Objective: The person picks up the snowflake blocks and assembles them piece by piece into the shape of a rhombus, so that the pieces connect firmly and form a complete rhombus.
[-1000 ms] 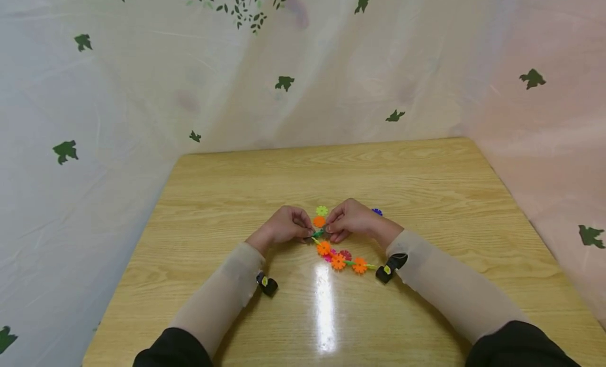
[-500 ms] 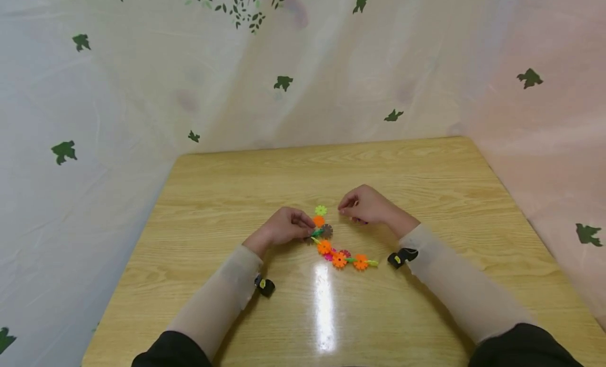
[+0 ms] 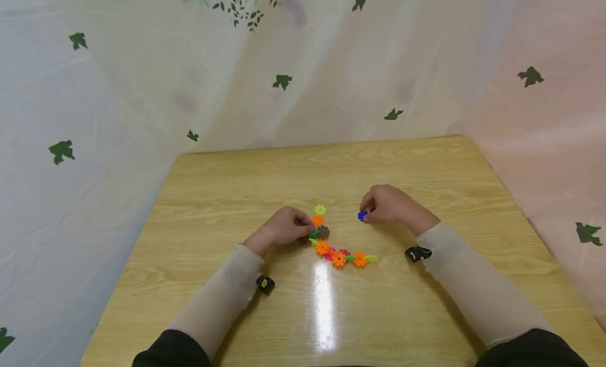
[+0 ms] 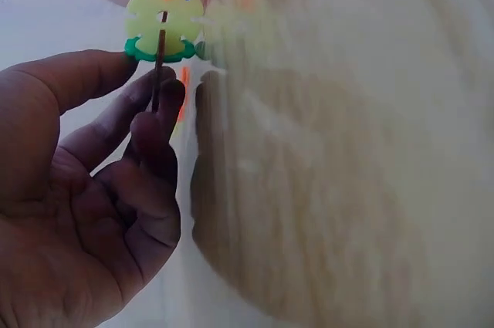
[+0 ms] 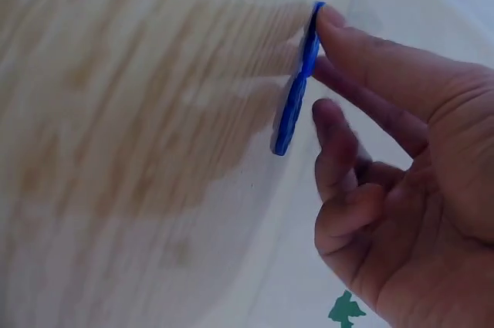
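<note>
Linking flower discs looks like the job. Done so far: chain (image 3: pixel 350 258) on table (image 3: pixel 199 188), bending from lime disc (image 3: pixel 320 210) at far end, past orange discs (image 3: pixel 323 247), to yellow disc (image 3: pixel 372 259) at R end; can't tell if every joint is seated. L hand (image 3: pixel 287 225) pinches brown disc (image 4: pixel 159 73) at chain's bend, narrow grip; L wrist view shows it slotted w/ pale yellow disc (image 4: pixel 145 19), green disc (image 4: pixel 170 52) right by. Left to do, prob.: blue disc (image 3: pixel 362 215), R of chain & apart, not joined. R hand (image 3: pixel 390 203) holds it btw thumb & fingers, narrow grip; 2nd blue bit (image 3: pixel 373 210) by fingers, unclear if separate pc. Vs 1 s ago: R hand was at chain by grey disc (image 3: pixel 324 232); now off to R w/ blue. L hand & chain approx same spot.
</note>
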The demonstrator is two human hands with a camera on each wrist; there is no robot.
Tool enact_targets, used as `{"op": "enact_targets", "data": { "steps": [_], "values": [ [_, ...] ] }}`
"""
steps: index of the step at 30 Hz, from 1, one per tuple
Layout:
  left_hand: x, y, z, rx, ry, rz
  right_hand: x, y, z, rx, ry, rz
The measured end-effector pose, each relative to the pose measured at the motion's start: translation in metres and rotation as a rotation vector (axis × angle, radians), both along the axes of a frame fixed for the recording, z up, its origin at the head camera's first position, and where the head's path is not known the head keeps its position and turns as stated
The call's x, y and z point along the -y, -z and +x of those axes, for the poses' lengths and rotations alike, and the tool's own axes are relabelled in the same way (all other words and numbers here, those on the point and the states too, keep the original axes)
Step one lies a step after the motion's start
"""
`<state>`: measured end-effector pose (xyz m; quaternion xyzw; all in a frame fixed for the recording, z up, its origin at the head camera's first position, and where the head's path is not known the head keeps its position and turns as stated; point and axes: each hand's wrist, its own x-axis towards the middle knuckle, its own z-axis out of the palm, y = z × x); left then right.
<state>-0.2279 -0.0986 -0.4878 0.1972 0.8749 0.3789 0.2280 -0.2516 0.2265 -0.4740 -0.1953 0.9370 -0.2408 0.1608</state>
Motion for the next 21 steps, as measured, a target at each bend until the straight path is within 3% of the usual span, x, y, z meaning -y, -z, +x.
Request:
{"op": "enact_targets", "data": {
  "steps": [9,16,21],
  "values": [
    [-0.011,0.003,-0.006,0.016,-0.03,-0.019,0.007,0.006,0.002,0.027,-0.046,-0.089],
    [-0.015,0.0,-0.008,0.013,-0.009,-0.028,0.007,0.005,0.005,-0.019,0.002,0.0],
    [-0.016,0.002,-0.01,0.028,-0.007,-0.035,0.008,0.004,0.003,0.062,-0.022,-0.045]
  ]
}}
